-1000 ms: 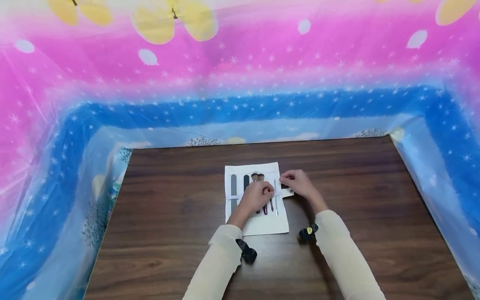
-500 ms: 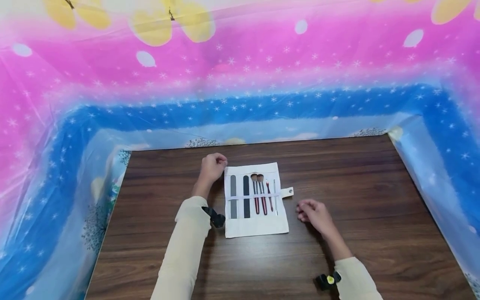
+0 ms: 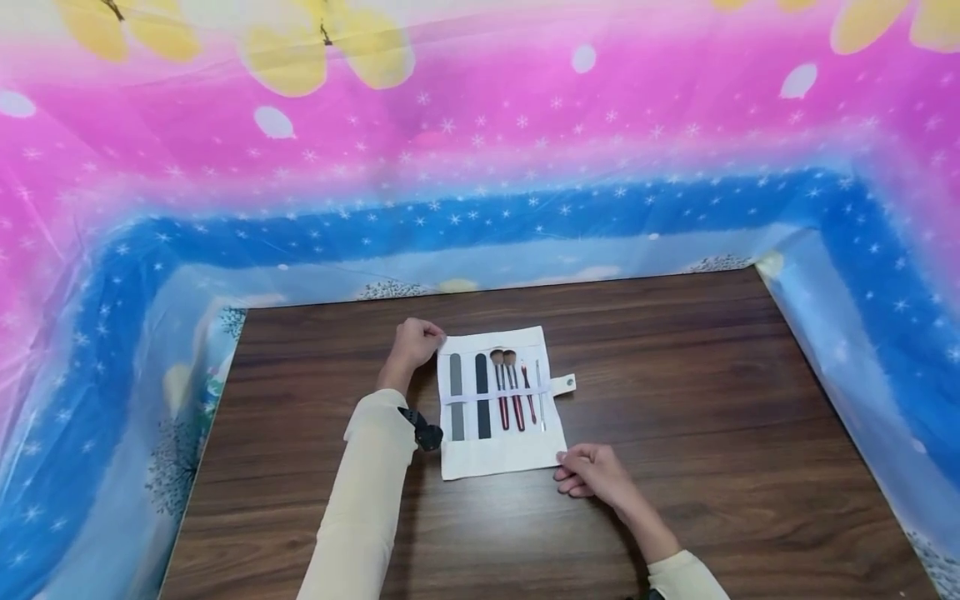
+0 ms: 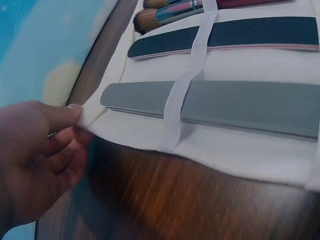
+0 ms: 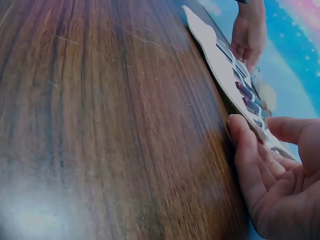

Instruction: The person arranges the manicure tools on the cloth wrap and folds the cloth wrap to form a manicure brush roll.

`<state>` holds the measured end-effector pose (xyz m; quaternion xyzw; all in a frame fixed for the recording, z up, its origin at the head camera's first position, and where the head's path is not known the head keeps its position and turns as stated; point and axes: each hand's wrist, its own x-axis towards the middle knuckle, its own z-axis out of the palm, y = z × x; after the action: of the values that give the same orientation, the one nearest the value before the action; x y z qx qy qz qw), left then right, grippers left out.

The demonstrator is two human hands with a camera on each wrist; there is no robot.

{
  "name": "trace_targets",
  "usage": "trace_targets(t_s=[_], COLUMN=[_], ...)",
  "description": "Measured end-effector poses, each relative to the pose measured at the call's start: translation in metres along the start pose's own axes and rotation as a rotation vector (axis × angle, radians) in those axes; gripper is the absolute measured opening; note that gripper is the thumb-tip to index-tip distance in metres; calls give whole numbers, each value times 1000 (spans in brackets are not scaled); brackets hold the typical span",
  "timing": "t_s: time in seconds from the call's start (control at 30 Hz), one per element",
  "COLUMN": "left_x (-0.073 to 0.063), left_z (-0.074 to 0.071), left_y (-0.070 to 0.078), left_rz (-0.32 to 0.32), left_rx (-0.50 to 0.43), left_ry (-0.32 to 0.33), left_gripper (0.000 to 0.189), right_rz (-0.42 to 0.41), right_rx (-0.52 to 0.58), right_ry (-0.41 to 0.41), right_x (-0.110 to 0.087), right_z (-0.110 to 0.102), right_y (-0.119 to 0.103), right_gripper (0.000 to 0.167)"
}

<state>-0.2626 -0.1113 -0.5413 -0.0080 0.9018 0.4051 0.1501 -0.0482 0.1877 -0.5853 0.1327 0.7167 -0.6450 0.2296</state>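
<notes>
A white fabric tool roll (image 3: pixel 495 460) lies unrolled on the table. My left hand (image 3: pixel 415 343) pinches its far left corner; in the left wrist view the thumb presses on top with fingers beneath. At the near right corner, my right hand (image 3: pixel 596 473) pinches the edge between thumb and fingers. Under a white elastic band (image 4: pixel 175 107) sit a grey nail file (image 4: pixel 250 104), a black nail file (image 4: pixel 265 36), two makeup brushes (image 3: pixel 503 408) with dark red handles, a thin red tool (image 3: pixel 532 407) and a slim silver tool (image 3: pixel 541 412).
A strap with a snap (image 3: pixel 564 384) sticks out from the roll's right side. The dark wooden table (image 3: pixel 675 375) extends all around. A pink and blue printed cloth (image 3: pixel 450 192) hangs behind the table and along both sides.
The left hand left the tools for the roll's far left corner and took hold there. The right hand moved from near the strap down to the near right corner and gripped it.
</notes>
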Motion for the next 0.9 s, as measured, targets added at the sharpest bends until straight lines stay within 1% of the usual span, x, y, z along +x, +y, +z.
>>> trace_targets(t_s=[0.07,0.17,0.23,0.3,0.4,0.47,0.57,0.63,0.7,0.77,0.83,0.9], left_x=[-4,-14,-24,-36,-57,-72,-98,-116,-134,-147,-156,-162], left_z=[-4,-9,-10,-6,7,21,42,55,64,71,76,79], left_y=[-6,-16,-22,-29,-36,-40,-42,-41,-38,-35,-32,-31], left_rz=[-4,-17,-47,-94,-178,-234,-306,-336,-341,-340,-338,-349], left_rx=[8,0,-50,-133,-302,-421,-588,-669,-725,-753,-773,-780], left_ry=[-8,-47,-88,-136,-188,-209,-224,-232,-239,-245,-249,-244], left_gripper=[21,18,16,15,16,16,12,10,8,4,4,4], right_rz=[10,-12,-39,-71,-117,-139,-160,-170,-175,-178,-172,-167], right_rx=[-13,-60,-107,-156,-232,-308,-420,-474,-486,-491,-490,-489], right_ry=[24,106,166,223,295,336,377,379,359,342,327,318], right_x=[3,12,22,35,59,75,97,109,119,126,130,132], right_z=[1,-8,-23,-41,-69,-86,-101,-106,-107,-106,-104,-102], right_y=[-2,-7,-12,-17,-27,-35,-47,-55,-62,-68,-72,-73], right_gripper=[25,19,19,21,27,30,32,32,31,30,29,29])
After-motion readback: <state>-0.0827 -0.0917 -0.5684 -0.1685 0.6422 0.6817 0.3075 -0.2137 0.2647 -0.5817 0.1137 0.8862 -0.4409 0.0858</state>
